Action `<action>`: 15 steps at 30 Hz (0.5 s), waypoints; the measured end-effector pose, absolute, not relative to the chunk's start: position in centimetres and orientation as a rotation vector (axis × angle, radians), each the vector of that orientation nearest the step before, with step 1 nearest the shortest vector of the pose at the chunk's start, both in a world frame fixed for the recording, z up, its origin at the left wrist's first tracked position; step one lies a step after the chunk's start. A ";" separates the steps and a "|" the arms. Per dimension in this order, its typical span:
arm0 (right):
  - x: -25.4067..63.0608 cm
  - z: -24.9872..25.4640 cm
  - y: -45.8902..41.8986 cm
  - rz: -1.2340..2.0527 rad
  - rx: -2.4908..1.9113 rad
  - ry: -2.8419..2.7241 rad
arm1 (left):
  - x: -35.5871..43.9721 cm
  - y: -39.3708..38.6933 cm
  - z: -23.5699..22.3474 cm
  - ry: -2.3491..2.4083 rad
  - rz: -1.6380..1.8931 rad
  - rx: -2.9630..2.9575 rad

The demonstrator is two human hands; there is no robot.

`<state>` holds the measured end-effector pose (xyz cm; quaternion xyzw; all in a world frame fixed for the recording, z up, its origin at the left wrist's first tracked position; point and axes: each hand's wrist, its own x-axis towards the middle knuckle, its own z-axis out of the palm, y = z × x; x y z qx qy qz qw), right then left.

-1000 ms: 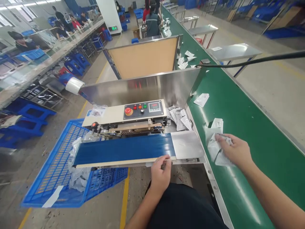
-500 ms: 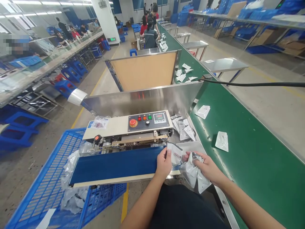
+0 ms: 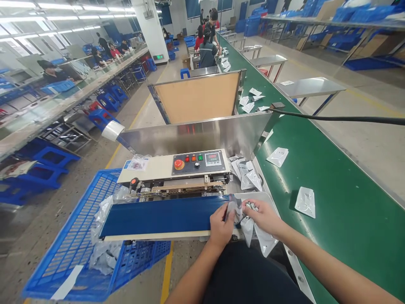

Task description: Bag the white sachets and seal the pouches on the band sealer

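Observation:
My left hand is closed on a silvery-white pouch, over the right end of the blue conveyor belt of a sealing machine. Close beside it, my right hand grips a bunch of pouches that hang down below the fingers. The fingertips of my right hand are near the edge of the pouch in my left, and whether they touch it I cannot tell. Behind my hands, more pouches lie heaped at the right end of the machine's control panel.
To the right runs a green conveyor carrying scattered pouches, one near my right arm. A blue crate with plastic bags stands at the left. A metal partition rises behind the machine; a black cable crosses the conveyor. People work farther off.
The pouch in my left hand was flat and upright; now it is bent between my hands. My right hand has moved slightly left and up. The pouches on the green conveyor have shifted nearer.

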<state>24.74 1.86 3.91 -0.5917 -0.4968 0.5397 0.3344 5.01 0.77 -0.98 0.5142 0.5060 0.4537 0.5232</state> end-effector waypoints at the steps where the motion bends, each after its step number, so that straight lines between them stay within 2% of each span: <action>1: 24.9 3.9 2.1 1.397 -1.560 -1.278 | 5.0 0.9 -1.0 1.246 1.077 1.252; 5: 26.9 2.9 3.8 1.556 -1.656 -1.009 | 6.5 2.9 -1.6 1.343 1.048 0.950; 9: 29.2 1.3 6.6 1.807 -1.754 -0.768 | 7.8 6.0 -1.9 1.241 0.858 0.565; 15: 28.8 0.7 8.9 1.866 -1.884 -0.748 | 6.1 8.1 -2.5 1.225 0.728 0.477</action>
